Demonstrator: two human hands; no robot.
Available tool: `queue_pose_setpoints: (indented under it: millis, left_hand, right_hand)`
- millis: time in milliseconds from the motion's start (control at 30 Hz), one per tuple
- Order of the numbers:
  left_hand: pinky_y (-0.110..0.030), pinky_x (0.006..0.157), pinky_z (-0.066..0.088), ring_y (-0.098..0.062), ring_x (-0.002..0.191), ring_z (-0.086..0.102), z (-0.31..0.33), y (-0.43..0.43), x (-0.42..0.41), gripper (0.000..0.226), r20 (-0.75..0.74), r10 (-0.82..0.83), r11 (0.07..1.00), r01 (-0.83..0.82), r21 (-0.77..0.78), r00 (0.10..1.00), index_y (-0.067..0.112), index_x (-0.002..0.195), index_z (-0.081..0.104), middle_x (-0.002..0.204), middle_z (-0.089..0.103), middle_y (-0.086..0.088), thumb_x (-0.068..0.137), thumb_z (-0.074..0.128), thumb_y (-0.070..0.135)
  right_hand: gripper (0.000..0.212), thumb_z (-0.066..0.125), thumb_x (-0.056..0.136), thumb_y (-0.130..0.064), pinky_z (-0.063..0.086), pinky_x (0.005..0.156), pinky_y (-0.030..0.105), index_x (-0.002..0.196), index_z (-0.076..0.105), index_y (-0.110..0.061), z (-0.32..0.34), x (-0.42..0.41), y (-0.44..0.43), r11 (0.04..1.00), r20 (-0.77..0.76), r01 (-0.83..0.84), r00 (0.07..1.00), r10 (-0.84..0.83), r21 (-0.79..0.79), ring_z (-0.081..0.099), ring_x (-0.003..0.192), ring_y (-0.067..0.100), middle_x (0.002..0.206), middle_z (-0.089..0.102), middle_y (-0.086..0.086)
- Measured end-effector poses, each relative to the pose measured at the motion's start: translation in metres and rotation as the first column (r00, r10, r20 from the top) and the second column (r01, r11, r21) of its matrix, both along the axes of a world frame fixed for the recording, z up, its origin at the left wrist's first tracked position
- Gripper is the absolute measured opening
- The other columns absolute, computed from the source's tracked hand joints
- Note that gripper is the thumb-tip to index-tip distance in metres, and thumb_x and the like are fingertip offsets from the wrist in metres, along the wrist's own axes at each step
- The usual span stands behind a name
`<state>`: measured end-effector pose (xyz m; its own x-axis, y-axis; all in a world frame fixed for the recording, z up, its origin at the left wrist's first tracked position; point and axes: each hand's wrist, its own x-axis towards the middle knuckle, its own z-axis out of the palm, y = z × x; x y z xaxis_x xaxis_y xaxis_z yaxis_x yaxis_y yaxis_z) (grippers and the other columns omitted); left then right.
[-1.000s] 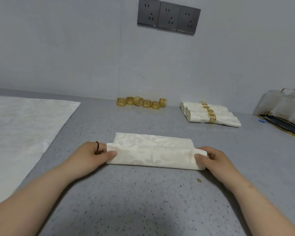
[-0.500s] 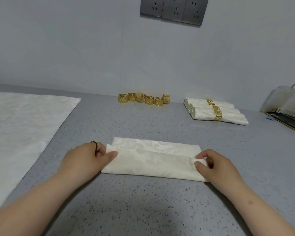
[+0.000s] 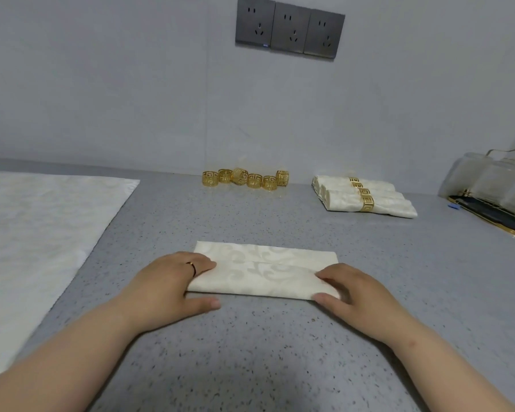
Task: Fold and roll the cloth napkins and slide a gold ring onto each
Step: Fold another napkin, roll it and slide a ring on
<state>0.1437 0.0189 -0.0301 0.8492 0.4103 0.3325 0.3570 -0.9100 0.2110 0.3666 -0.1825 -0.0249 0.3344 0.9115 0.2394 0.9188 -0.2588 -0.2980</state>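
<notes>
Head view: napkin (image 3: 262, 272) ends hidden under left hand (image 3: 167, 281), right hand (image 3: 357, 295); fingers flat, together, pressing. Gold rings (image 3: 247, 179), finished rolls (image 3: 339, 200) behind.

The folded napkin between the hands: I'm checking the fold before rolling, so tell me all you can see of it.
The folded napkin is cream cloth with a pale woven scroll pattern, folded into a long flat band, one layer edge running along its length. It lies crosswise on the grey speckled counter. The left hand rests on its left end, the right hand on its right end. It wears no ring.
</notes>
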Motion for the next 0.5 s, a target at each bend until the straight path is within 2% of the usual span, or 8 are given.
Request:
queue_pose_setpoints:
  millis: [67, 133, 200, 233, 300, 367, 433, 500]
  left_hand:
    - [-0.008, 0.095, 0.023, -0.002, 0.129, 0.036, -0.003, -0.002, 0.0, 0.13, -0.039, 0.031, 0.999, -0.032, -0.025, 0.999, 0.032, 0.137, 0.039, 0.142, 0.038, 0.017, 0.03, 0.002, 0.096]
    - [-0.009, 0.096, 0.025, -0.003, 0.129, 0.037, -0.004, -0.004, -0.002, 0.115, 0.029, 0.013, 1.0, -0.013, 0.016, 0.999, 0.032, 0.136, 0.04, 0.142, 0.039, 0.016, 0.04, 0.006, 0.085]
    - [-0.013, 0.097, 0.03, -0.008, 0.125, 0.045, -0.005, -0.001, -0.005, 0.098, 0.091, -0.001, 0.999, -0.004, 0.052, 0.996, 0.028, 0.131, 0.049, 0.137, 0.047, 0.013, 0.054, 0.006, 0.071]
    - [-0.015, 0.094, 0.034, -0.009, 0.116, 0.054, -0.004, -0.001, -0.007, 0.087, 0.068, -0.036, 0.995, 0.029, 0.096, 0.997, 0.027, 0.123, 0.058, 0.128, 0.056, 0.012, 0.062, 0.01, 0.066]
    - [-0.008, 0.076, 0.041, -0.001, 0.078, 0.066, 0.005, -0.002, -0.011, 0.056, 0.018, -0.073, 0.986, 0.069, 0.149, 0.997, 0.031, 0.092, 0.073, 0.094, 0.07, 0.02, 0.075, 0.025, 0.053]
    - [-0.01, 0.065, 0.045, 0.002, 0.062, 0.063, 0.006, -0.006, -0.019, 0.041, -0.017, -0.091, 0.983, 0.093, 0.157, 0.996, 0.037, 0.077, 0.071, 0.076, 0.067, 0.026, 0.077, 0.032, 0.049]
    - [-0.012, 0.071, 0.044, 0.001, 0.074, 0.061, 0.011, -0.015, -0.027, 0.037, 0.002, -0.071, 0.997, 0.071, -0.009, 0.997, 0.043, 0.083, 0.062, 0.079, 0.064, 0.026, 0.076, 0.031, 0.059]
    - [-0.006, 0.066, 0.038, 0.007, 0.075, 0.056, 0.011, -0.015, -0.032, 0.013, 0.049, -0.011, 0.981, 0.02, -0.192, 0.999, 0.046, 0.077, 0.052, 0.072, 0.061, 0.03, 0.083, 0.046, 0.056]
  right_hand:
    - [0.073, 0.049, 0.075, -0.068, 0.03, 0.093, 0.008, 0.132, 0.043, -0.025, 0.002, -0.006, -0.002, 0.999, -0.037, 0.012, 0.999, -0.013, -0.032, 0.042, 0.117, 0.002, 0.129, 0.045, -0.016]
    - [0.052, 0.055, 0.088, -0.039, 0.029, 0.096, 0.011, 0.135, 0.041, -0.023, 0.004, -0.012, -0.007, 0.998, -0.051, 0.056, 0.997, -0.057, -0.023, 0.042, 0.123, 0.006, 0.137, 0.044, -0.01]
    - [0.044, 0.05, 0.092, -0.029, 0.028, 0.094, 0.009, 0.135, 0.042, -0.022, 0.005, -0.016, -0.01, 0.997, -0.003, 0.071, 0.997, -0.071, -0.009, 0.044, 0.124, 0.008, 0.138, 0.046, -0.007]
    - [0.042, 0.049, 0.093, -0.026, 0.028, 0.093, 0.008, 0.135, 0.043, -0.022, 0.006, -0.019, -0.013, 0.997, 0.012, 0.073, 0.997, -0.073, -0.005, 0.044, 0.124, 0.008, 0.138, 0.046, -0.007]
    - [0.038, 0.047, 0.094, -0.022, 0.028, 0.087, 0.003, 0.132, 0.047, -0.022, 0.005, -0.021, -0.02, 0.997, -0.011, 0.071, 0.997, -0.071, 0.001, 0.047, 0.121, 0.008, 0.134, 0.051, -0.008]
    - [0.032, 0.049, 0.093, -0.018, 0.032, 0.079, 0.0, 0.124, 0.056, -0.023, 0.006, -0.023, -0.028, 0.997, -0.098, 0.07, 0.993, -0.068, 0.015, 0.054, 0.111, 0.006, 0.121, 0.059, -0.011]
    - [0.021, 0.053, 0.09, -0.016, 0.038, 0.071, 0.004, 0.1, 0.066, -0.029, 0.011, -0.023, -0.034, 0.997, -0.257, 0.067, 0.965, -0.055, 0.039, 0.059, 0.088, -0.001, 0.095, 0.067, -0.016]
    - [0.02, 0.057, 0.088, -0.014, 0.038, 0.06, 0.006, 0.076, 0.064, -0.029, 0.016, -0.02, -0.037, 0.993, -0.409, 0.109, 0.909, -0.08, 0.047, 0.053, 0.062, -0.007, 0.068, 0.062, -0.016]
